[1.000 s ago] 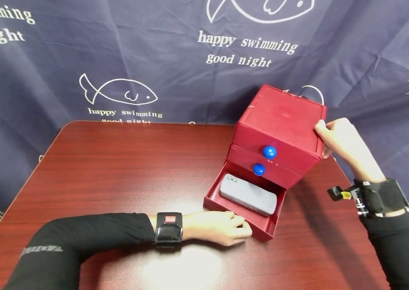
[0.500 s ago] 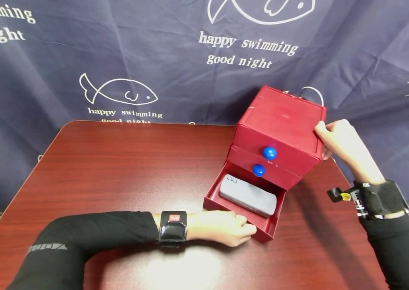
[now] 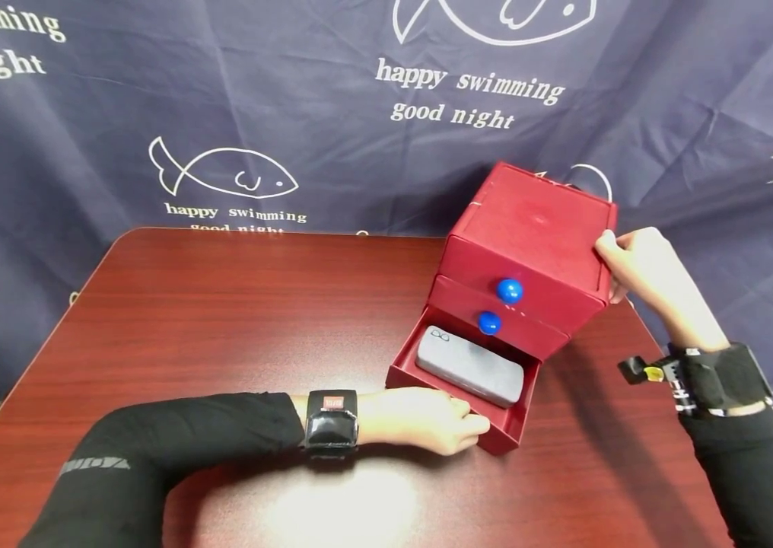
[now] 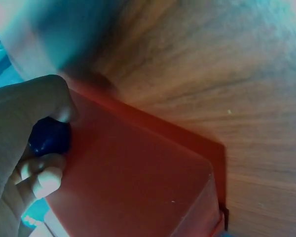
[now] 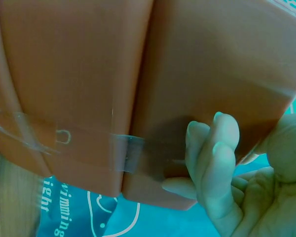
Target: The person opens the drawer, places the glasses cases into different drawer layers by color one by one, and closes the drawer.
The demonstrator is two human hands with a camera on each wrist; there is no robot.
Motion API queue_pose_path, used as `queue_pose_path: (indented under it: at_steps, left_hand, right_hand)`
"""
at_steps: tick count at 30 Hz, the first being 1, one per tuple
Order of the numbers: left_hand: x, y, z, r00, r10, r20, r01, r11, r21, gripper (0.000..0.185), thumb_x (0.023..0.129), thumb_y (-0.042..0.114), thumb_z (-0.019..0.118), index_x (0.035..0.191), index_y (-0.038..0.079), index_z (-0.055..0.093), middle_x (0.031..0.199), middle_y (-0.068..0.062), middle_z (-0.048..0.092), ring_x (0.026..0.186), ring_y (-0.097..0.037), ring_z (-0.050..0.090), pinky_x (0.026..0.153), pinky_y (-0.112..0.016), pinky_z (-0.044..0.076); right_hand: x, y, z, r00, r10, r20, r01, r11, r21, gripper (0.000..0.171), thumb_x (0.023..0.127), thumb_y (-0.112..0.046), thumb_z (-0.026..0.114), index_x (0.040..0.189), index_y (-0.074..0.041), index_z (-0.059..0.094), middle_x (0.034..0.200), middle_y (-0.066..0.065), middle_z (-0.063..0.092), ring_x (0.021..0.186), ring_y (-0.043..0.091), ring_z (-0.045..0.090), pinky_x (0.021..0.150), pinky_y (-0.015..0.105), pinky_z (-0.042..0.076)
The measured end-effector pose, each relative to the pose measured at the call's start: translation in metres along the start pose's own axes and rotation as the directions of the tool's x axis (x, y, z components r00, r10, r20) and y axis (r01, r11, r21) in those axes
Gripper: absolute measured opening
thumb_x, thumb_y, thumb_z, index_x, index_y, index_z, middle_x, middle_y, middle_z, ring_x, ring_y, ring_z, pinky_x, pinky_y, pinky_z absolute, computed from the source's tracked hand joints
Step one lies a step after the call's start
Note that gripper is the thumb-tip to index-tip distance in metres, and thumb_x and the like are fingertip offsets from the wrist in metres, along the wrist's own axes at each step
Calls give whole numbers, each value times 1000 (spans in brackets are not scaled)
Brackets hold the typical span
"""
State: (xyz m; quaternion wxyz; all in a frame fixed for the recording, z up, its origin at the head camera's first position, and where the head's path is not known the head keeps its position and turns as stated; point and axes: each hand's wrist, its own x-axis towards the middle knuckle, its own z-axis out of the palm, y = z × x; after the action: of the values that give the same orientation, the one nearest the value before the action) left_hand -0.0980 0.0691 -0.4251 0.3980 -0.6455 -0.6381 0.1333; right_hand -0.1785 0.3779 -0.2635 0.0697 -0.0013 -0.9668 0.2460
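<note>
A red drawer box stands at the right of the table, its bottom drawer pulled out. In that drawer lies a grey glasses case with a small glasses drawing at one end. My left hand is at the drawer's front. The left wrist view shows its thumb and curled fingers round a dark blue knob, which the hand hides in the head view. My right hand grips the box's right upper edge, thumb on top. Its fingers lie against the box's side.
Blue knobs, one upper and one lower, mark the two shut drawers above. The brown wooden table extends to the left. A dark blue printed curtain hangs close behind the box.
My left hand has moved slightly right and away from me at the drawer's front. The bottom drawer has shifted very slightly inward with the glasses case. My right hand keeps its place.
</note>
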Motion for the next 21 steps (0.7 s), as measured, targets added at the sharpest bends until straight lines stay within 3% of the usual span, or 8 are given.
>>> queue_pose_path:
  at_steps: [4,8,13,16,18,21]
  left_hand:
    - [1,-1,5,1000,-10,9,10,1000,5,17,99,14,40,91,24,52,82,13,50,64,-3,50,55,-15,39]
    - [6,-3,5,996,-61,68,67,994,-87,8,99,19,48,93,23,52,78,13,52,63,-2,51,55,-15,39]
    - [15,-8,3,963,-123,241,183,952,-244,9,99,30,56,97,22,52,74,12,56,62,-2,53,54,-14,35]
    - [18,-11,5,948,-103,301,186,947,-263,8,100,30,54,99,22,54,75,12,57,63,-2,53,54,-15,34]
    - [19,-13,8,950,-90,298,170,952,-256,7,100,29,54,99,22,53,76,12,56,64,-2,53,55,-15,33]
    - [18,-15,13,971,-82,225,126,974,-187,6,100,27,52,100,22,53,77,13,57,64,-2,54,57,-15,37]
  right_hand:
    - [-1,1,0,1000,7,8,-7,1000,11,57,100,-37,38,60,-2,59,45,2,59,40,20,63,46,28,49]
    - [0,2,0,1000,11,8,-11,1000,14,57,100,-37,38,58,-4,57,45,2,59,40,20,63,46,29,49]
    - [1,1,-2,1000,10,1,-10,1000,7,56,100,-37,38,57,-5,57,45,1,58,40,20,62,47,28,48]
    - [0,0,-2,1000,12,3,-12,1000,9,56,99,-37,37,57,-5,57,45,1,58,40,20,62,47,28,48]
    - [0,0,-2,1000,13,4,-13,1000,10,56,99,-36,37,58,-5,57,45,1,58,40,20,63,47,28,48]
    - [0,0,-1,1000,14,7,-15,1000,13,56,99,-36,37,58,-5,58,45,1,59,40,20,63,47,27,49]
